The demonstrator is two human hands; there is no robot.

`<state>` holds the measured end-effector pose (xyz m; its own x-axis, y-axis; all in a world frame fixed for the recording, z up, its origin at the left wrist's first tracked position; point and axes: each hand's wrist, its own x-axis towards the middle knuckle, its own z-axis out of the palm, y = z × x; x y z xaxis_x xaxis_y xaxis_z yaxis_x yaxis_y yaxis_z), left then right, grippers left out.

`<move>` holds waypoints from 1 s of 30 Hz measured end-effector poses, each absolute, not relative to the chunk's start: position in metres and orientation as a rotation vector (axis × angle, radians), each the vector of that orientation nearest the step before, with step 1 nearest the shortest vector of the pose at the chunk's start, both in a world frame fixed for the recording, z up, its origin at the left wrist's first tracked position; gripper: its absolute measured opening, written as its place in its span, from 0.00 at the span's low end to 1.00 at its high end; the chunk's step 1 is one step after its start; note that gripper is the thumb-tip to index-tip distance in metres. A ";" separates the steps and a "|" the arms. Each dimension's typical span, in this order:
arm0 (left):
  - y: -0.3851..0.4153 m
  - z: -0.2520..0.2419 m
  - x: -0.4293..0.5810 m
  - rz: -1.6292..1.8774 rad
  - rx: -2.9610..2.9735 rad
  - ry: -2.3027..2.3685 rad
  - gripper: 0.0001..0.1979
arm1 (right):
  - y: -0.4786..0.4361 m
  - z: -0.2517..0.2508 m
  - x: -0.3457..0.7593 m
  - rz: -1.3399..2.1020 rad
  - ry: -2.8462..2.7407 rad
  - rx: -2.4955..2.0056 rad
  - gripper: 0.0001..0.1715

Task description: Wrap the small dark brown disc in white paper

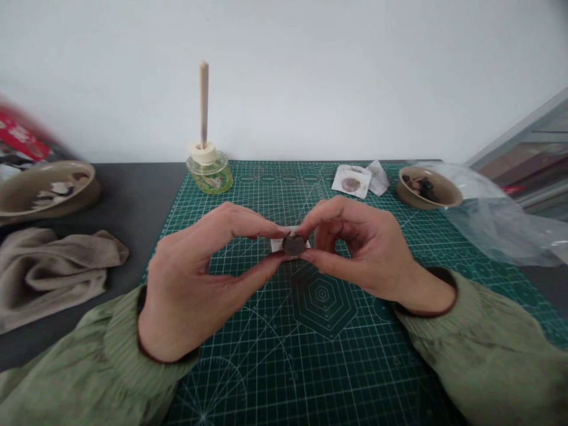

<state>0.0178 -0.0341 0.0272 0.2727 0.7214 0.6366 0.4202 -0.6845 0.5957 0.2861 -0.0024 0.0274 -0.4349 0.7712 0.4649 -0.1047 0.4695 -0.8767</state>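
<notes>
Dark grey disc (293,245) here, pinched right over the middle of the green cutting mat (248,355), with a white paper scrap (277,244) tucked just behind it. The left hand (186,284) and right hand (359,248) each grip it between thumb and forefinger, other fingers curled. Honestly it's a tiny fingertip-only hold, so uneven pressure or a slightly off twist could pop the disc loose, or tear or shift the paper.
</notes>
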 end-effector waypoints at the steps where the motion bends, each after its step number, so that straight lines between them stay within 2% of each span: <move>1: -0.034 0.028 0.018 1.368 2.234 1.042 0.07 | -0.002 0.028 0.286 1.117 -1.742 -0.574 0.22; 6: -0.035 0.032 0.019 1.329 2.229 0.986 0.07 | -0.003 0.030 0.286 1.094 -1.787 -0.587 0.20; 10: -0.029 0.031 0.018 1.246 2.316 1.045 0.05 | -0.002 0.030 0.286 0.960 -1.799 -0.680 0.15; 19: -0.013 0.008 0.007 0.784 2.721 1.050 0.19 | 0.010 0.021 0.295 0.418 -2.269 -0.847 0.06; 26: -0.011 0.008 0.006 0.711 2.702 1.018 0.18 | 0.012 0.018 0.299 0.350 -2.409 -0.905 0.11; 30: -0.011 0.009 0.007 0.693 2.698 1.016 0.19 | 0.011 0.021 0.298 0.312 -2.360 -0.905 0.10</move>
